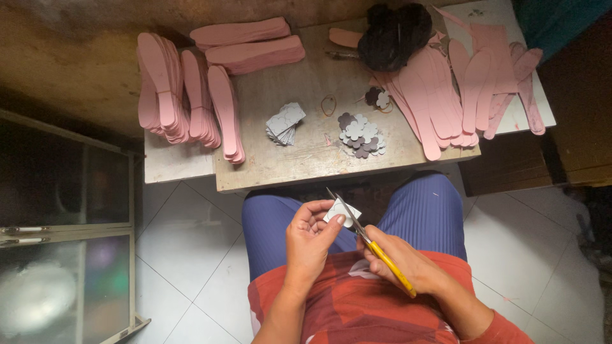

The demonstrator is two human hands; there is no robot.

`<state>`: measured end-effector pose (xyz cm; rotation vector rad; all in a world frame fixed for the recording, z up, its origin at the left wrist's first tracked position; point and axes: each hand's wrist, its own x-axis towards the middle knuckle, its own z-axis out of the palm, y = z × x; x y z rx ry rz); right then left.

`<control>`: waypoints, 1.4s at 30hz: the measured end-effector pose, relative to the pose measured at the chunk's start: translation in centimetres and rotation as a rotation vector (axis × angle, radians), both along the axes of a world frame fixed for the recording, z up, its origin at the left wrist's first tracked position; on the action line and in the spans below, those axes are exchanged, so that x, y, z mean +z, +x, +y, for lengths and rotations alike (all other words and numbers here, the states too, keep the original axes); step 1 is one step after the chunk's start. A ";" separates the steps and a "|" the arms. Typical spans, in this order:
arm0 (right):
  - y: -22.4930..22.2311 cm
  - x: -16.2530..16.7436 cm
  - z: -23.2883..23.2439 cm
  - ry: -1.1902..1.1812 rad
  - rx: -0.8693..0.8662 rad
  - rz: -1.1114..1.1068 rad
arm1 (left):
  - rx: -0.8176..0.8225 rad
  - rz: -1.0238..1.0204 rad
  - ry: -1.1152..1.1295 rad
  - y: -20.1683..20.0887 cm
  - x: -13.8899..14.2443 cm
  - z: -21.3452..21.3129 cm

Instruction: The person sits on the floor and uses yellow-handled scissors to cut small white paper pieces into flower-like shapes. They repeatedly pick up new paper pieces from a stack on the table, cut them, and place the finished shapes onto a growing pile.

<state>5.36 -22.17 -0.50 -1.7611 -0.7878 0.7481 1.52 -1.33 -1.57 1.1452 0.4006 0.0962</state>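
Two bare hands work low in the view, above the person's lap. The left hand pinches a small white paper piece between thumb and fingertips, just at one o'clock of its palm. The right hand is clenched around the yellow handles of scissors, whose open blades point toward eleven o'clock and meet the paper's edge. At twelve o'clock stands a low wooden table carrying a pile of cut flower shapes, a stack of grey squares and pink insole stacks at ten o'clock.
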 end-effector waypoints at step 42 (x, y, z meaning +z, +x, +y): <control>-0.2 -0.3 -0.1 0.153 -0.046 0.329 | -0.024 -0.079 -0.140 -0.3 -1.5 -1.5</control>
